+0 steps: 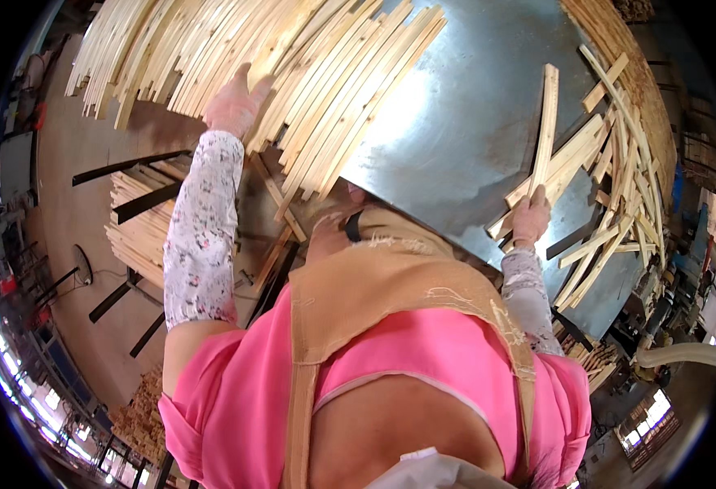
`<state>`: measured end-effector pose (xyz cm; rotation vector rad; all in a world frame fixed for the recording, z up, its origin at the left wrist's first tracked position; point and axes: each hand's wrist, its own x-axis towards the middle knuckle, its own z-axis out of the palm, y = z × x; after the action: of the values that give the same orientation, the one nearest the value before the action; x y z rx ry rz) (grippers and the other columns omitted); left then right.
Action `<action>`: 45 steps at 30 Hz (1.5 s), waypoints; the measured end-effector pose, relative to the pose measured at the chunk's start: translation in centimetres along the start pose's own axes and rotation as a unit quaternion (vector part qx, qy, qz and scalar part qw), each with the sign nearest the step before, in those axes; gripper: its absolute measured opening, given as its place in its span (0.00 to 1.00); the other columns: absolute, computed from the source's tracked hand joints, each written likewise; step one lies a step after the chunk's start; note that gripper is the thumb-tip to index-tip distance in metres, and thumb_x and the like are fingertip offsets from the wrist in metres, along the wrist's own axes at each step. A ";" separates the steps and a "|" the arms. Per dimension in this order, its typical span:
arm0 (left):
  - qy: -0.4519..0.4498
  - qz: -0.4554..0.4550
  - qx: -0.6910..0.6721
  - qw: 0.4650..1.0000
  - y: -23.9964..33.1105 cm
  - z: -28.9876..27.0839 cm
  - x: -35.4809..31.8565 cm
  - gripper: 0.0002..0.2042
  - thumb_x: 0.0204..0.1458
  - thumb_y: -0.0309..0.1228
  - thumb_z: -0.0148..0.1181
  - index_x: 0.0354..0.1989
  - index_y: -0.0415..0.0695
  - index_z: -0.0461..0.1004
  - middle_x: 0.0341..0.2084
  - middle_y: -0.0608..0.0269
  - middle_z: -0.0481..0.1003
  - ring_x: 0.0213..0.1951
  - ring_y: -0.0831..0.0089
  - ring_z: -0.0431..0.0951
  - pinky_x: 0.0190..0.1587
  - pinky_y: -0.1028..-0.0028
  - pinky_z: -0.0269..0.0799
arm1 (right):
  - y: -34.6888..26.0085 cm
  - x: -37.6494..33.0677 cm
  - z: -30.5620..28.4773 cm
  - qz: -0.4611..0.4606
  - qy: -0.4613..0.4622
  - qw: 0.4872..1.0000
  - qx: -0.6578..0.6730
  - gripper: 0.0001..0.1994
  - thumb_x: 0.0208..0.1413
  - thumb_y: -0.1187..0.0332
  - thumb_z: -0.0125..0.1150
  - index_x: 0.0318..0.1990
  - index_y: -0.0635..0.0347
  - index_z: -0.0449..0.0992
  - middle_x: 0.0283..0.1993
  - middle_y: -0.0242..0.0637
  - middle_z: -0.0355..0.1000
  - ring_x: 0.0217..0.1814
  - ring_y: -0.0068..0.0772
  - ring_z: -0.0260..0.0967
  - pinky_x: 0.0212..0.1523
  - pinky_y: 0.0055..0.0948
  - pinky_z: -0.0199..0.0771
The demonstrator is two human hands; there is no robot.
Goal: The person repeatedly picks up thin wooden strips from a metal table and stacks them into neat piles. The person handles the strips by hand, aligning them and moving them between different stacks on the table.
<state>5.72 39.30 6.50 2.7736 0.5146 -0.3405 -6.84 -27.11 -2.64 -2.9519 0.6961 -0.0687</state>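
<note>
Right hand (531,218) clamped on a strip's (546,122) near end, the length reaching away over the metal tabletop (448,106); left hand (234,104) spread wide on the slats (358,106), and loose offcuts (624,189) heaped right of the strip!

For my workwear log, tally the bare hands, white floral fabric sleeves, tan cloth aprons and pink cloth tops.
Bare hands: 2
White floral fabric sleeves: 2
Tan cloth apron: 1
Pink cloth top: 1
Total: 6
</note>
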 end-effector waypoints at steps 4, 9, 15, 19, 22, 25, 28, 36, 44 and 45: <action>-0.042 0.024 -0.130 0.990 -3.0 1.6 0.3 0.39 0.69 0.61 0.50 0.81 0.51 0.58 0.74 0.41 0.67 0.72 0.48 0.70 0.73 0.54 0.66 | -7.7 2.6 -3.6 0.061 -0.063 0.996 0.011 0.26 0.64 0.57 0.63 0.68 0.49 0.74 0.62 0.55 0.77 0.61 0.64 0.76 0.62 0.52 0.76; -0.046 0.045 -0.017 0.998 0.4 0.3 -1.0 0.40 0.65 0.54 0.59 0.82 0.52 0.57 0.71 0.40 0.68 0.72 0.45 0.69 0.73 0.53 0.66 | -22.2 -1.0 -3.8 0.012 -0.223 0.874 0.431 0.26 0.68 0.57 0.63 0.67 0.62 0.73 0.44 0.44 0.82 0.47 0.40 0.80 0.52 0.42 0.80; 0.012 0.054 0.048 0.997 4.0 3.5 -3.6 0.50 0.54 0.49 0.69 0.83 0.42 0.52 0.69 0.42 0.72 0.70 0.49 0.72 0.73 0.58 0.66 | -33.5 -10.4 4.8 -0.391 -0.344 0.834 0.184 0.19 0.68 0.63 0.53 0.61 0.62 0.76 0.47 0.60 0.80 0.50 0.61 0.80 0.57 0.54 0.80; -0.023 0.042 0.125 0.991 5.0 4.5 -2.9 0.51 0.58 0.50 0.66 0.85 0.43 0.46 0.73 0.41 0.67 0.72 0.49 0.69 0.75 0.58 0.64 | -26.5 -6.1 0.3 -0.261 -0.245 0.907 0.221 0.27 0.62 0.55 0.59 0.63 0.65 0.75 0.46 0.58 0.81 0.50 0.59 0.80 0.56 0.53 0.79; -0.005 0.029 0.153 0.988 7.5 3.7 -3.6 0.50 0.58 0.47 0.67 0.84 0.43 0.46 0.75 0.41 0.64 0.74 0.49 0.67 0.75 0.56 0.63 | -14.5 -2.4 -3.7 -0.120 -0.081 0.982 0.121 0.28 0.53 0.60 0.72 0.61 0.63 0.77 0.55 0.54 0.78 0.59 0.58 0.74 0.63 0.52 0.73; 0.103 0.157 0.042 0.981 9.3 6.6 -4.2 0.46 0.58 0.42 0.68 0.82 0.42 0.51 0.74 0.41 0.64 0.73 0.49 0.68 0.75 0.54 0.63 | -1.8 -3.3 -4.5 0.061 0.007 0.998 0.028 0.41 0.52 0.53 0.76 0.71 0.63 0.69 0.57 0.56 0.78 0.62 0.61 0.73 0.66 0.53 0.72; 0.052 0.278 -0.165 0.945 19.8 10.3 -6.9 0.38 0.59 0.38 0.68 0.77 0.39 0.61 0.70 0.42 0.70 0.70 0.49 0.71 0.74 0.54 0.64 | 6.6 -5.8 -0.6 0.161 -0.006 0.983 0.086 0.45 0.56 0.54 0.74 0.77 0.63 0.61 0.66 0.59 0.75 0.70 0.60 0.72 0.71 0.48 0.71; -0.122 0.418 -0.027 0.900 46.7 24.5 -20.3 0.43 0.51 0.47 0.70 0.76 0.46 0.64 0.68 0.40 0.70 0.68 0.40 0.71 0.71 0.51 0.67 | 6.7 -2.0 -5.1 0.218 -0.147 0.953 0.149 0.49 0.54 0.54 0.76 0.79 0.62 0.58 0.73 0.59 0.69 0.73 0.60 0.69 0.73 0.44 0.69; -0.188 0.346 -0.224 0.892 46.1 26.6 -19.1 0.39 0.54 0.33 0.65 0.76 0.35 0.61 0.56 0.41 0.76 0.59 0.46 0.78 0.66 0.59 0.73 | 12.8 -3.0 -3.9 0.207 -0.129 0.817 0.522 0.45 0.59 0.66 0.70 0.82 0.60 0.53 0.72 0.53 0.69 0.71 0.50 0.70 0.71 0.42 0.71; -0.213 0.342 -0.231 0.886 44.4 27.1 -19.8 0.40 0.55 0.33 0.65 0.77 0.34 0.59 0.58 0.42 0.75 0.61 0.50 0.77 0.67 0.61 0.72 | 12.2 -3.5 -4.4 0.210 -0.153 0.766 0.588 0.43 0.60 0.70 0.69 0.82 0.60 0.54 0.72 0.50 0.70 0.72 0.43 0.69 0.71 0.39 0.71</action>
<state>-0.09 -15.35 -2.14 2.1328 -0.4380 -0.5421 -15.65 -36.83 0.27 -1.5162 0.8128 0.0183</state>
